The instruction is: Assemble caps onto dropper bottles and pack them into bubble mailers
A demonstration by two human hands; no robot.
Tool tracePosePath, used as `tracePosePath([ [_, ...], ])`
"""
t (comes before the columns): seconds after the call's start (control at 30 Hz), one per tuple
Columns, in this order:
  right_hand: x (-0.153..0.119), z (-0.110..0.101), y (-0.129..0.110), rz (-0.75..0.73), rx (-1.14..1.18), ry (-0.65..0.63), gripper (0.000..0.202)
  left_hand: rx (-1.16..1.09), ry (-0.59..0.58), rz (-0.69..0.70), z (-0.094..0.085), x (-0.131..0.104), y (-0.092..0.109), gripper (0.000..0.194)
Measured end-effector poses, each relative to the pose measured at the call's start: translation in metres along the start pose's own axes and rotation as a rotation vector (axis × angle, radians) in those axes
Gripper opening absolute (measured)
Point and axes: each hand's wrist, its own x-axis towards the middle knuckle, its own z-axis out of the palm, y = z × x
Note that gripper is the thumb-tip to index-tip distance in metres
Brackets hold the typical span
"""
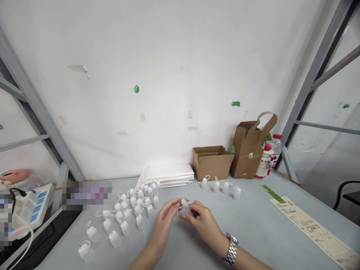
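A small translucent white bottle (185,208) is held between both hands near the middle of the table. My left hand (168,216) has its fingers closed at the bottle's left side and cap. Opposite it, my right hand (203,218) pinches the body from the right; a metal watch circles that wrist. Several similar bottles with looped cap straps stand to the left, one of them (125,228) close to my left arm. More stand at the back right, including a bottle (237,193) beyond my right hand.
Behind are stacked white packets (168,174), an open cardboard box (213,165), a brown bag (247,157) and a red-capped bottle (276,144). A printed label strip (312,228) lies right; a power strip (35,210) sits left.
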Motion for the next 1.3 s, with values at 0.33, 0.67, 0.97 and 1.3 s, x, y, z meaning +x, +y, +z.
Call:
tracePosePath([
  [0.33, -0.003, 0.002, 0.0, -0.036, -0.008, -0.005, 0.023, -0.021, 0.005, 0.0, -0.001, 0.002, 0.001, 0.023],
  [0.67, 0.0, 0.008, -0.003, 0.042, 0.404, -0.139, 0.025, -0.298, -0.189, -0.107, -0.003, -0.002, -0.001, 0.026],
  [0.97, -0.01, 0.008, -0.005, -0.112, 0.09, 0.074, 0.015, -0.307, -0.11, -0.109, 0.009, -0.008, 0.006, 0.019],
  [1.3, 0.001, 0.01, -0.007, 0.181, 0.703, -0.141, 0.04, -0.355, -0.091, -0.175, 0.004, -0.005, 0.007, 0.024],
])
